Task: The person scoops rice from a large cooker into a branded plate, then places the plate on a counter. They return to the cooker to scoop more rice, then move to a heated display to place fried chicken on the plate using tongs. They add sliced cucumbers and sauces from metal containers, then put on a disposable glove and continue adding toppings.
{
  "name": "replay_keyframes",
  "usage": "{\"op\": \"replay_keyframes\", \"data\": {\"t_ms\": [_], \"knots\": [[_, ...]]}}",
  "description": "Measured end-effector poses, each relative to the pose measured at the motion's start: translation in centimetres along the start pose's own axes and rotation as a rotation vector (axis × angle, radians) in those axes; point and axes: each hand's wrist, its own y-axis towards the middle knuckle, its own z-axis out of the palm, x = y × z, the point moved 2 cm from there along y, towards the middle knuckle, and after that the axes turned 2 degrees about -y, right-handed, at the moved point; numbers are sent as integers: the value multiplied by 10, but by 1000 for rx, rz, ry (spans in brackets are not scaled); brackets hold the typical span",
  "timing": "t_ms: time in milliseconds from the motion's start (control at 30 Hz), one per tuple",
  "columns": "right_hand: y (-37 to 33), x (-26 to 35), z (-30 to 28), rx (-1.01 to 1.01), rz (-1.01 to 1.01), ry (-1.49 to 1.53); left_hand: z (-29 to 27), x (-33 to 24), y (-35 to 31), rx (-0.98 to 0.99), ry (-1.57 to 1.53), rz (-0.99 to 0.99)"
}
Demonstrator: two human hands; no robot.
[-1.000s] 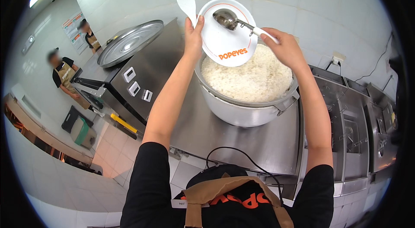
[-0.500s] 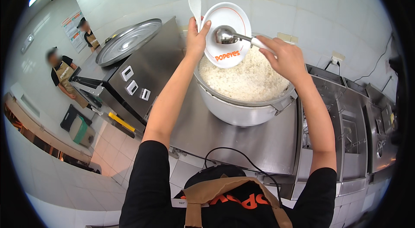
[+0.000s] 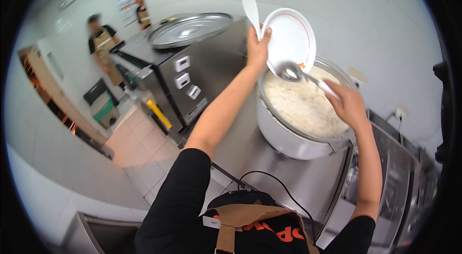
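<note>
My left hand (image 3: 259, 51) is closed around the edge of a white plate (image 3: 290, 32) with a thin red line near its rim. The same hand grips a white rice paddle (image 3: 250, 7), its blade pointing up. Shut on a white handle, my right hand (image 3: 350, 106) holds a metal scoop (image 3: 290, 70). The scoop's rounded back covers the plate's lower edge; whether they touch I cannot tell. Below both hands a big round pot (image 3: 284, 136) is filled with white rice (image 3: 305, 102).
The pot stands on a steel counter (image 3: 245, 153). Left of it, a large metal lid (image 3: 192, 30) lies on a steel cabinet (image 3: 211, 69). Steel basins (image 3: 397, 172) adjoin on the right. A black cable (image 3: 274, 177) curves near my apron. Two people (image 3: 103, 47) stand at the far left.
My view has turned, so the scene sits further right in it. The scoop has moved from the plate's middle to its lower edge. Both hands keep their holds.
</note>
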Motion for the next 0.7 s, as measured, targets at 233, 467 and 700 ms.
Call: {"op": "replay_keyframes", "data": {"t_ms": [233,467,700], "knots": [[-34,-71,-15,51,76,83,-128,-28,-55,-189,-139,-132],[-68,-120,11,586,244,-212,-236,-22,-232,-550,-82,-647],[-53,-92,0,562,225,-250,-296,74,-339,-666,185,-795]]}}
